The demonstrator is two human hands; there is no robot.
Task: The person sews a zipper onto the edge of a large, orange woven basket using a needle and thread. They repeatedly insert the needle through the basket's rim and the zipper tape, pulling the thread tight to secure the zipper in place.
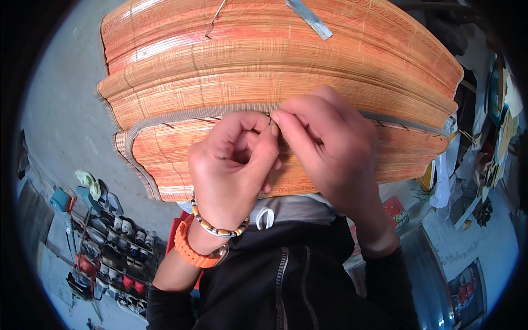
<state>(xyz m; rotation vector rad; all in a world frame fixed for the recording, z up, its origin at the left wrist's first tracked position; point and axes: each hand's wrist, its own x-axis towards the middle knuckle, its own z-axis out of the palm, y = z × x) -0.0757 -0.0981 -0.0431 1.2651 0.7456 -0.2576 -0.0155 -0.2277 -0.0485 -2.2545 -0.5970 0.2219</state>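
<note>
A woven bamboo mat (181,85) lies across my lap in folds. Grey cloth binding (214,111) runs along its edge, with slanting dark stitches beside it. Both hands meet over this binding, fingertips pinched nearly together. My left hand (234,154) is closed, thumb against the bent index finger; an orange watch and a beaded bracelet are on that wrist. My right hand (333,143) is also closed in a pinch, just right of the left fingertips. Between the fingertips shows a thin dark strand (270,117), too small to tell whether thread or needle.
On the mat's far part lie a flat metal strip (311,20) and a thin bent wire (212,26). A rack of shoes (124,242) stands at the lower left beside slippers (94,187). Assorted clutter, with papers and bags (443,176), is at the right.
</note>
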